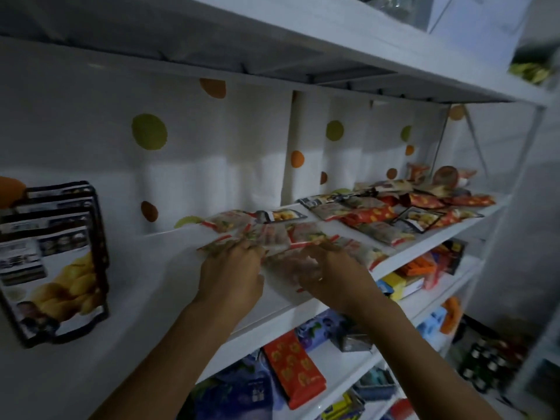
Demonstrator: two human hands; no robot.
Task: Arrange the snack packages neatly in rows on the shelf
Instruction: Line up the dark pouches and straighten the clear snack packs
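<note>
Several clear snack packets with red edges (272,237) lie flat in a loose cluster on the white shelf (151,268). My left hand (233,268) rests palm down on the cluster's left packets, fingers curled over them. My right hand (330,274) presses on the packets at the cluster's front right, a ring on one finger. More packets, red ones (372,215) and black-edged ones (418,219), lie jumbled farther right along the shelf. A row of upright black-bordered pouches (54,268) stands at the far left of the same shelf.
A white backing with coloured dots (148,131) closes the shelf's rear. Another shelf board (303,56) hangs close above. Lower shelves hold boxes and packets, among them a red one (294,368) and blue ones (242,389). Dark bottles (485,365) stand at lower right.
</note>
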